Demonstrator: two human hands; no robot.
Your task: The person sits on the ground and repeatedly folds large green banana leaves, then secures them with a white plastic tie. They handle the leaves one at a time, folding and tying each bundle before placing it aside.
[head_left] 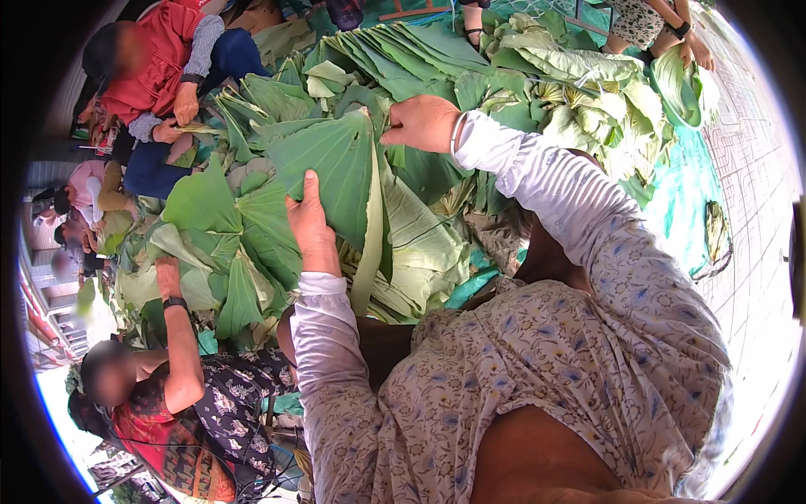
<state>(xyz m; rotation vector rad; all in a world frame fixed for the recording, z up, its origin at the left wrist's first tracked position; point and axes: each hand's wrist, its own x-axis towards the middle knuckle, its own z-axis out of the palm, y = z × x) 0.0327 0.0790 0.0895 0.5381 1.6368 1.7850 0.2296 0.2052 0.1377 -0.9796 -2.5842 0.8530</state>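
A large green lotus leaf [323,160], folded into a fan shape with a pale edge, is raised in front of me. My left hand [311,227] grips its near left side, thumb on top and the other fingers hidden by the leaf. Close to the leaf's far right corner, my right hand [422,123] is closed with its fingertips together. Whether those fingertips pinch the leaf's edge or another piece is hidden. Below and right of the held leaf lies a stack of pale folded leaves [420,248].
A broad heap of lotus leaves [403,59] spreads ahead, over green sheeting [684,197]. Co-workers sit around it: one in a red vest [151,63] at far left, one in dark patterned clothes [235,391] at near left, another at far right beside a green basin [676,92].
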